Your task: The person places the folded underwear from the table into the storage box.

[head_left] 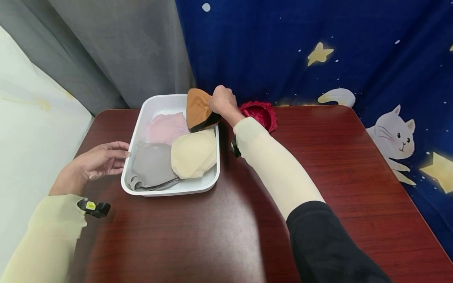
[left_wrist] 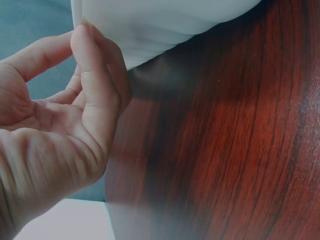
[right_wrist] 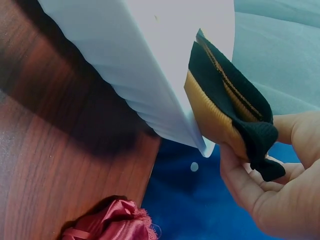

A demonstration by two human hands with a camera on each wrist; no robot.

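An orange knit hat [head_left: 199, 109] with a black edge stands over the far right corner of a white plastic tray [head_left: 214, 167]. My right hand [head_left: 223, 101] pinches it by its right end; the right wrist view shows the black band [right_wrist: 250, 95] folded double. Inside the tray lie a pink cloth [head_left: 168, 128], a folded grey cloth [head_left: 152, 163] and a flattened cream cloth piece [head_left: 194, 153]. My left hand [head_left: 106, 159] rests its fingertips against the tray's left rim, fingers relaxed and lightly bent.
A crumpled red satin piece with a frilled edge [head_left: 260, 114] lies on the brown wooden table [head_left: 339, 177], right of the tray. Behind the table hang a grey curtain [head_left: 134, 43] and a blue star-patterned curtain [head_left: 269, 43]. A white surface stands at the left.
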